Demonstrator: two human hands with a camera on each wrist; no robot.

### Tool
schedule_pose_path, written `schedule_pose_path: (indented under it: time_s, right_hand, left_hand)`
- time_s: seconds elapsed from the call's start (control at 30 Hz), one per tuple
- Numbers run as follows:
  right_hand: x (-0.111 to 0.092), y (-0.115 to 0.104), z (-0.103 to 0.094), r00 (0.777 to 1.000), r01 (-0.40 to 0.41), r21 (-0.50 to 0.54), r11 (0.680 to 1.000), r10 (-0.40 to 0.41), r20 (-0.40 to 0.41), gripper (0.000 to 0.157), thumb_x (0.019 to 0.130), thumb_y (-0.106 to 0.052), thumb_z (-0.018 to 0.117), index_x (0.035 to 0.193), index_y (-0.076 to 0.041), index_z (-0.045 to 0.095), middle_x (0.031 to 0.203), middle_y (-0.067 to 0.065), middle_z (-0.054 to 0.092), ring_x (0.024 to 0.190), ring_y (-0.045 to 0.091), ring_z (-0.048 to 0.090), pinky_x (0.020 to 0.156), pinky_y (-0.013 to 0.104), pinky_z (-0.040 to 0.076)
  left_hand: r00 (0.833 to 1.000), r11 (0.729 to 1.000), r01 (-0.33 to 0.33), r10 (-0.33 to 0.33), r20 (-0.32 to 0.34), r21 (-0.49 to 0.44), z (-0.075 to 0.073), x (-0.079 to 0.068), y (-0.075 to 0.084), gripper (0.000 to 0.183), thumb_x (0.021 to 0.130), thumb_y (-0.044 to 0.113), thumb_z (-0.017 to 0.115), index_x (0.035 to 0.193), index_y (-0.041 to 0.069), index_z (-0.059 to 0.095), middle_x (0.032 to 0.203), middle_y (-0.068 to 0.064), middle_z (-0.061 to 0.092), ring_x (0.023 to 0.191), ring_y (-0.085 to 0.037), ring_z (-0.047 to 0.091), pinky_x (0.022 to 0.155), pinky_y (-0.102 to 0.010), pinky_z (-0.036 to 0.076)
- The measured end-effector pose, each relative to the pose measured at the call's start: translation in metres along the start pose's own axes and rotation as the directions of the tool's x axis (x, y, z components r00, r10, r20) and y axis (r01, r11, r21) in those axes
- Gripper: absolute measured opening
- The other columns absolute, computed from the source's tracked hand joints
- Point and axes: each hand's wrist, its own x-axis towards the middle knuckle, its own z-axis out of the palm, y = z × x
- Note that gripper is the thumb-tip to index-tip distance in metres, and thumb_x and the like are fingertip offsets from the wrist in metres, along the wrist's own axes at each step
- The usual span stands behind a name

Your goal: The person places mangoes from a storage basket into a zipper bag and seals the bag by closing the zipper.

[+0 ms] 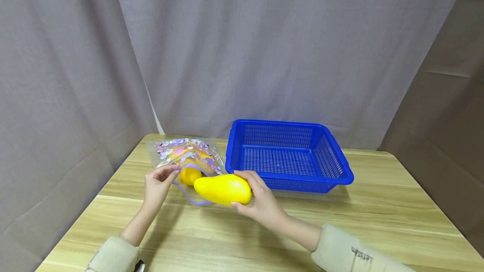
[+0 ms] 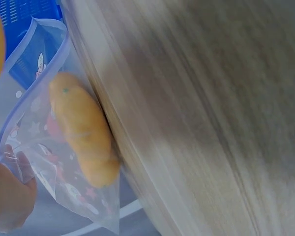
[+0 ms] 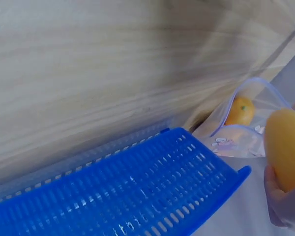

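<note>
My right hand point(image 1: 264, 205) grips the thick end of a smooth yellow mango point(image 1: 223, 189), fingers over the top and thumb below. The mango's narrow end points left, at the mouth of a clear zip bag point(image 1: 187, 142) printed with cartoon figures. With thumb and fingertips, my left hand point(image 1: 158, 186) pinches the left side of the bag's purple-edged mouth, which gapes toward me. Inside the bag lie orange-yellow fruits; one rounded fruit point(image 1: 190, 175) shows near the opening. In the left wrist view, a long bumpy orange fruit point(image 2: 83, 130) rests behind the clear film.
A blue plastic basket point(image 1: 280, 176) with slotted walls stands right of the bag, near the back of the wooden table point(image 1: 211, 238). Nothing lies in it. Grey curtain point(image 1: 264, 45) hangs behind and along the left side; a brown one point(image 1: 442, 108) hangs at right.
</note>
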Motion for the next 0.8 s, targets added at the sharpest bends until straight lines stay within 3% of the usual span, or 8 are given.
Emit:
schedule_pose_path:
  time_s: [0.5,0.8]
  right_hand:
    - [-0.009,0.002,0.019,0.997,0.044,-0.140,0.989,-0.036,0.062,0.063,0.070,-0.023,0.081,0.121,-0.008,0.048,0.121,0.004,0.055,0.107,0.017,0.052,0.092,0.037,0.051]
    - [-0.008,0.000,0.029,0.993,0.101,-0.263,0.959,-0.082,0.081,0.063,0.070,-0.027,0.080,0.122,-0.009,0.050,0.121,0.004,0.055,0.104,0.018,0.052,0.091,0.035,0.053]
  left_hand:
    - [0.999,0.999,-0.034,0.033,-0.010,-0.003,0.000,-0.003,-0.002,0.014,0.081,-0.011,0.063,0.093,-0.020,0.062,0.074,0.022,0.067,0.067,0.006,0.064,0.063,-0.010,0.054]
    - [1.000,1.000,-0.015,0.015,-0.001,0.007,0.000,-0.004,0.000,0.017,0.081,-0.010,0.065,0.096,-0.018,0.062,0.074,0.023,0.066,0.067,0.003,0.065,0.062,-0.010,0.053]
